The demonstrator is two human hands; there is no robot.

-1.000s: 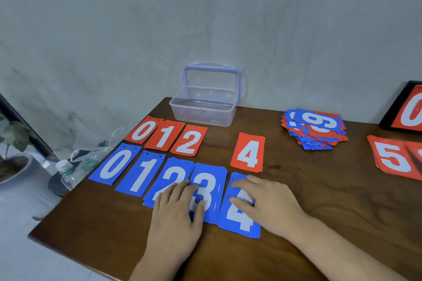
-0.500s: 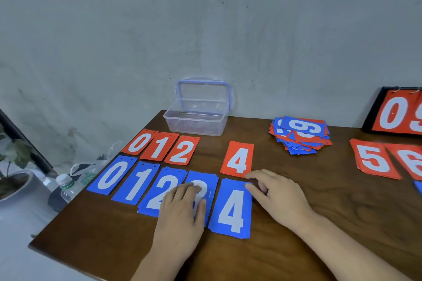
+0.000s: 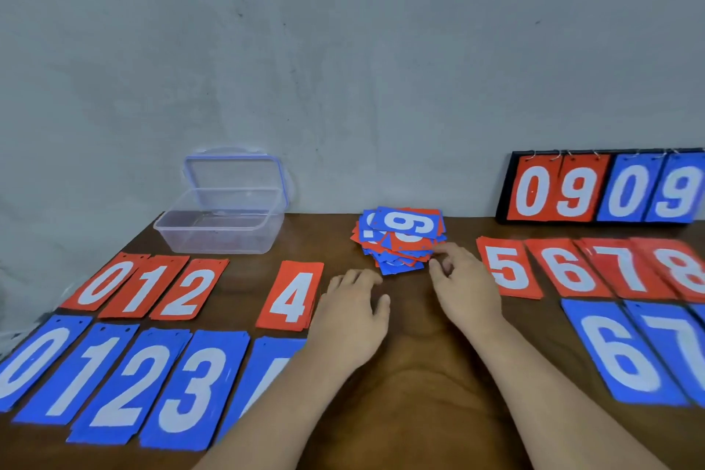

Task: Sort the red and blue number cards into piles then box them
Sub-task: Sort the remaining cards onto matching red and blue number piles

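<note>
The unsorted pile [image 3: 400, 240] of red and blue number cards is lying in the middle of the surface [image 3: 419, 374], toward its far edge, between the red 4 pile [image 3: 292, 294] and the red 5 pile [image 3: 507, 267]. The cards are looking thin, light and a little bendy, and probably smooth, so I think the top ones are going to slide off easily. You are better taking one card by its near edge or corner, not squeezing the whole heap.

Your right hand [image 3: 463, 286] is sitting just beside the pile's near right corner, its fingers [image 3: 442, 250] curled and touching the edge. Whether they are pinching a card I cannot tell. Your left hand [image 3: 351, 317] is lying palm down just beside the red 4 pile, fingers relaxed and holding nothing. The clear box [image 3: 225, 217] is standing open at the far left, well apart.
</note>
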